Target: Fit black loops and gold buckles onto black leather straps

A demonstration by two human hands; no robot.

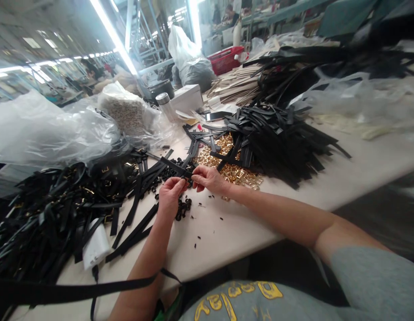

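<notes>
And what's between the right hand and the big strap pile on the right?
The head view shows gold metal pieces between the right hand and that strap pile, with a few black straps lying across them.

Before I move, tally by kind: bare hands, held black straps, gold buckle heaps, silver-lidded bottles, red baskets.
Bare hands: 2 (left hand, right hand)
Held black strap: 1
Gold buckle heap: 1
Silver-lidded bottle: 1
Red basket: 1
Total: 6

Tiny bits (221, 218) dot the open worktop (233, 238) between hands (209, 179) and near edge; buckled straps (60, 209) block left, piled strips (280, 142) far right.
</notes>
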